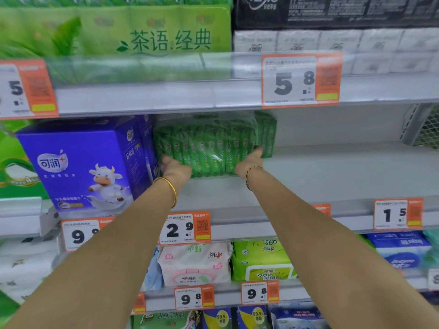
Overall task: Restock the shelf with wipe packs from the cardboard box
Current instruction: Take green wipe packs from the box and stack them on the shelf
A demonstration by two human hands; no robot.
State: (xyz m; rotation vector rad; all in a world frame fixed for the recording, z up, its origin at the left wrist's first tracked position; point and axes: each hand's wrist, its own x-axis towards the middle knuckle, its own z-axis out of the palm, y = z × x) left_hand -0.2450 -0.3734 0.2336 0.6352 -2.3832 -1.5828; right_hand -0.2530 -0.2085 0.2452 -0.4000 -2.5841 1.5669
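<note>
Both hands are up at mid-frame: left hand [174,168] and right hand [249,161] grip the ends of a green bundle of wipe packs [209,148] on the shelf [320,176], right beside a purple box [83,162].

Green wipe packs [209,148], row standing upright, wrapped in clear plastic, resting on grey shelf [332,176], left end just beside purple box, more green packs behind at right.
</note>
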